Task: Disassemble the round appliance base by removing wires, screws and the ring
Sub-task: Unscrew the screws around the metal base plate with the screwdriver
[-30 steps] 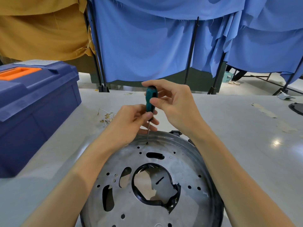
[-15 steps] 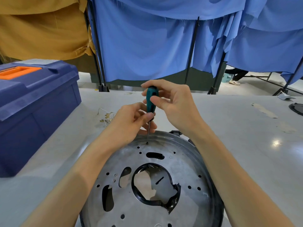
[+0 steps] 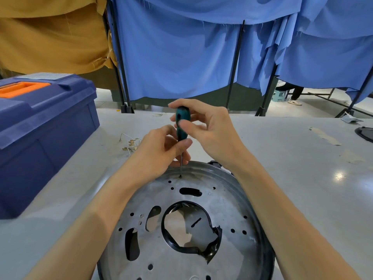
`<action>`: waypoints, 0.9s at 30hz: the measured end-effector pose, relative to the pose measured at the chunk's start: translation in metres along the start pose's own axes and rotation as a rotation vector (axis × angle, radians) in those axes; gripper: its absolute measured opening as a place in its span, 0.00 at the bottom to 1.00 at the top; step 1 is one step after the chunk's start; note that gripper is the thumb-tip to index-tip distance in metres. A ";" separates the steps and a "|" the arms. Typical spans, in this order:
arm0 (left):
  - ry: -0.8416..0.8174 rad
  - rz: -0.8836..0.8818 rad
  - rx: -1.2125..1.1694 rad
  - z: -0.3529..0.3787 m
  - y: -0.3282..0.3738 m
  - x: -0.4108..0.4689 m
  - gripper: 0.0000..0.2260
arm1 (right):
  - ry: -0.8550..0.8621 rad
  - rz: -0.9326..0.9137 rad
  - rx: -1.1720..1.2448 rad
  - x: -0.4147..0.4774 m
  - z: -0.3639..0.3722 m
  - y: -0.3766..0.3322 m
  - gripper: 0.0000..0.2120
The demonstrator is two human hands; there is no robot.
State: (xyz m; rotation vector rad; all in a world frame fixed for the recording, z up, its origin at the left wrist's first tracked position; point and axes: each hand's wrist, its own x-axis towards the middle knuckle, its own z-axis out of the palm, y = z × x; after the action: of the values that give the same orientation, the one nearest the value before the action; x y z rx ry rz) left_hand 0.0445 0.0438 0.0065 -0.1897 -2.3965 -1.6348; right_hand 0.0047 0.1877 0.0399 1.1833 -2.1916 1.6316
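The round metal appliance base (image 3: 226, 211) lies flat on the table in front of me, with a dark ring (image 3: 210, 221) around its central hole. A teal-handled screwdriver (image 3: 181, 126) stands upright, its tip in a screw (image 3: 180, 176) near the base's far rim. My right hand (image 3: 210, 130) pinches the top of the handle between fingers and thumb. My left hand (image 3: 159, 150) grips the lower handle and shaft, just above the rim. A small bundle of removed wires (image 3: 131, 143) lies on the table behind my left hand.
A blue toolbox (image 3: 40, 134) with an orange handle stands at the left on the grey table (image 3: 302, 178). A dark round part (image 3: 366, 134) sits at the far right edge. Blue and ochre curtains on black stands hang behind the table.
My right-hand fingers have shifted round the screwdriver handle, as in turning it. My left hand stays on the lower handle. The base has not moved.
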 end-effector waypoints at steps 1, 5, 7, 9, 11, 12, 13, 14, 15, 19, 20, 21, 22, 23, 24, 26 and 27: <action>0.006 0.003 0.000 0.000 0.000 0.000 0.13 | 0.003 -0.004 -0.010 0.000 0.001 -0.001 0.14; -0.002 0.010 0.010 -0.001 0.000 -0.001 0.17 | 0.053 -0.014 -0.025 0.001 0.001 -0.002 0.15; -0.041 0.031 0.008 -0.001 0.000 -0.001 0.09 | 0.074 -0.013 -0.025 0.002 -0.001 -0.001 0.18; -0.065 0.033 0.001 -0.001 -0.001 0.000 0.07 | 0.079 -0.006 -0.010 0.002 -0.002 0.000 0.18; -0.060 0.007 -0.018 -0.001 -0.002 0.000 0.05 | 0.055 -0.003 -0.004 0.002 -0.002 0.001 0.17; -0.049 -0.009 -0.030 -0.001 -0.002 0.000 0.06 | 0.037 -0.007 -0.004 0.002 -0.001 0.001 0.16; -0.037 -0.022 -0.039 -0.001 -0.002 0.000 0.08 | 0.021 -0.012 -0.002 0.001 0.000 0.001 0.15; -0.026 -0.030 -0.041 -0.001 -0.003 0.000 0.12 | 0.008 -0.015 0.000 0.000 0.001 0.000 0.13; -0.014 -0.033 -0.040 -0.001 -0.003 0.000 0.17 | 0.001 -0.016 -0.004 0.000 0.002 -0.001 0.12; -0.011 -0.012 -0.019 -0.001 -0.002 0.000 0.19 | 0.042 -0.013 -0.004 0.000 0.002 -0.002 0.12; -0.028 0.002 -0.011 0.000 -0.002 -0.001 0.16 | 0.047 -0.010 0.006 0.001 0.001 -0.002 0.13; -0.046 0.015 -0.005 0.000 -0.001 -0.001 0.12 | 0.049 -0.007 0.012 0.001 0.000 -0.001 0.15; -0.058 0.020 -0.008 0.000 -0.001 -0.001 0.09 | 0.049 -0.004 0.014 0.001 -0.001 -0.001 0.16; -0.062 0.013 -0.017 0.000 -0.002 -0.001 0.08 | 0.045 -0.001 0.013 0.001 -0.002 0.000 0.17; -0.064 0.000 -0.028 -0.001 -0.002 0.000 0.07 | 0.039 0.000 0.016 0.001 -0.003 0.000 0.18; -0.062 -0.021 -0.036 -0.001 -0.002 0.000 0.06 | 0.023 0.005 0.038 0.000 -0.002 0.000 0.16; -0.055 -0.026 -0.032 -0.001 -0.002 0.000 0.07 | 0.018 0.006 0.047 0.000 -0.001 -0.001 0.14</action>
State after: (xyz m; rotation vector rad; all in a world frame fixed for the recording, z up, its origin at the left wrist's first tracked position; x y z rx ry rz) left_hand 0.0440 0.0419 0.0051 -0.2130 -2.4243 -1.7011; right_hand 0.0047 0.1884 0.0407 1.1702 -2.1600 1.6986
